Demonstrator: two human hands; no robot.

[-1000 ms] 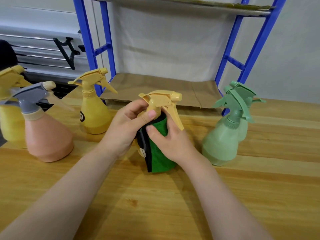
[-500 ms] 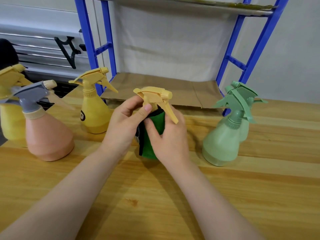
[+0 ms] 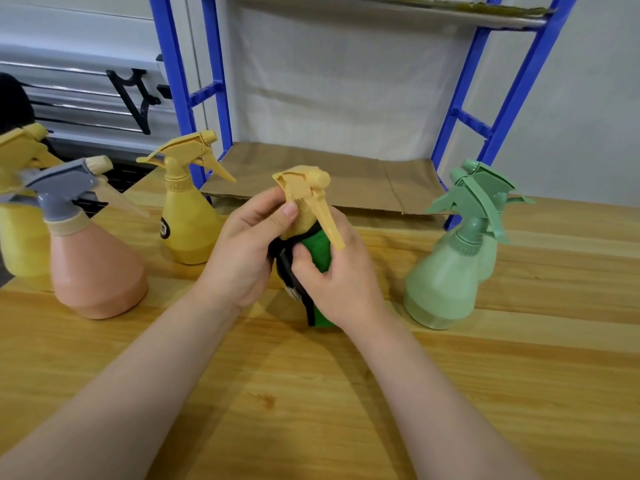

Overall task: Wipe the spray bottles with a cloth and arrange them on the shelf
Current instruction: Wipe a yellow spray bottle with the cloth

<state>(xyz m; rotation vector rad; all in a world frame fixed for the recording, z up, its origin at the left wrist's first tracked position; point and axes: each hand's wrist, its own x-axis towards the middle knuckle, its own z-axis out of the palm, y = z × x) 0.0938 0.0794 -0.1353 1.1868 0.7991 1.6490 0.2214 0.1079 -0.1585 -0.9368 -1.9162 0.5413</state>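
Note:
A yellow spray bottle (image 3: 304,192) stands at the centre of the wooden table (image 3: 311,410). My left hand (image 3: 242,251) grips its neck just under the trigger head. My right hand (image 3: 343,275) presses a green cloth with black edging (image 3: 317,247) around the bottle's body, which is mostly hidden. Another yellow bottle (image 3: 187,216) stands to the left. A pink bottle with a grey head (image 3: 93,265) and a further yellow bottle (image 3: 17,220) are at the far left. Two pale green bottles (image 3: 450,271) stand on the right.
A blue metal shelf frame (image 3: 498,109) rises behind the table. Its lower level is lined with brown cardboard (image 3: 311,174). A second shelf board (image 3: 381,8) sits at the top. A black bracket (image 3: 131,95) hangs on the white wall at left.
The bottle's trigger head has turned between my hands, from pointing right towards pointing at me. My right hand slid the cloth up and then back down along the body.

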